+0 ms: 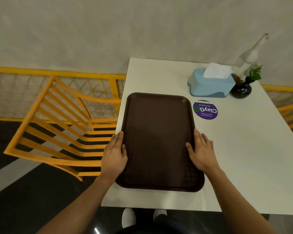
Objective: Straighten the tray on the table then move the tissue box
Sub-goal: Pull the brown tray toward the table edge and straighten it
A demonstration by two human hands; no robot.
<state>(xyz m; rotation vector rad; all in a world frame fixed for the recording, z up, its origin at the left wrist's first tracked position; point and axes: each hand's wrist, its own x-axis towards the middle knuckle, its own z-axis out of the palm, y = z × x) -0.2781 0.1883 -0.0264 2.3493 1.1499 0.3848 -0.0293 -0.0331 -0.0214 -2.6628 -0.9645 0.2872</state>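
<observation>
Flanking one tray (pixel 157 141), two hands (pixel 114 153)

Both forearms bare, no sleeves, rings or watch near left hand (pixel 115 155) or right hand (pixel 201 152); shoes (pixel 128 217) below, apparently white.

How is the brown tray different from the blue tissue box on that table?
The tray is dark brown, flat and empty; the tissue box is light blue, taller, with white tissue sticking out of its top. The tray lies near the person, with the left hand and right hand on its long sides; the tissue box stands farther off, untouched. Both rest on the white table.
</observation>
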